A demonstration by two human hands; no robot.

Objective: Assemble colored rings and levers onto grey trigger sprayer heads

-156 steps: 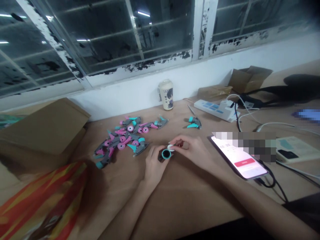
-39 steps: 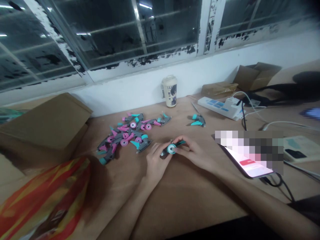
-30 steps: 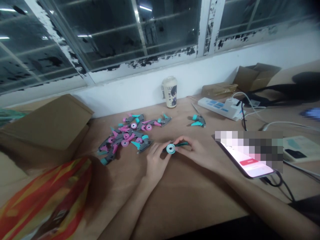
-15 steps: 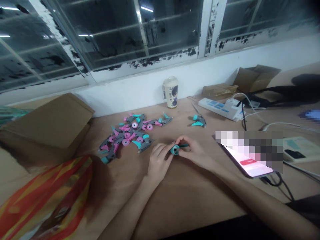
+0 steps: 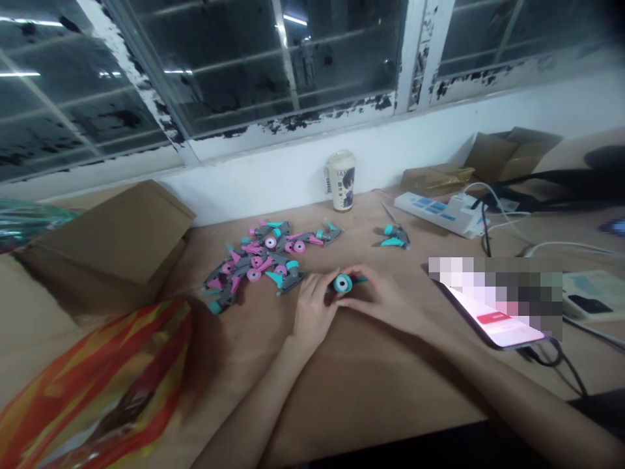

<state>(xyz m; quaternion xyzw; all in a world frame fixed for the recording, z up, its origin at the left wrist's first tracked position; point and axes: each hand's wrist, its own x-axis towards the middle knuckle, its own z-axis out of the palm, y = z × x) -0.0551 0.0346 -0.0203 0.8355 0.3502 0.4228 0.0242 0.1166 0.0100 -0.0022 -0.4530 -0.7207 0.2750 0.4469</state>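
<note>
Between my two hands is a trigger sprayer head (image 5: 342,283) with a teal collar. The collar's end faces me and shows a pale ring around a dark centre. My left hand (image 5: 312,303) grips it from the left, fingers closed along its side. From the right, the thumb and fingers of my right hand (image 5: 385,299) curve around it, and a teal bit sticks out between them. Most of its body is hidden by my fingers. Just left of my left hand lies a pile of grey sprayer heads (image 5: 254,260) with pink or teal parts. Another teal-and-grey sprayer head (image 5: 396,236) lies apart beyond my right hand.
A paper cup (image 5: 342,182) stands by the wall. To the right are a power strip (image 5: 434,212), cables and a lit phone (image 5: 508,329). Cardboard boxes (image 5: 117,241) and a red-yellow plastic bag (image 5: 97,391) take up the left side.
The collar's end now shows a pale ring where a dark hollow showed before. My right thumb has shifted down and away from the collar. The whole view has moved slightly.
</note>
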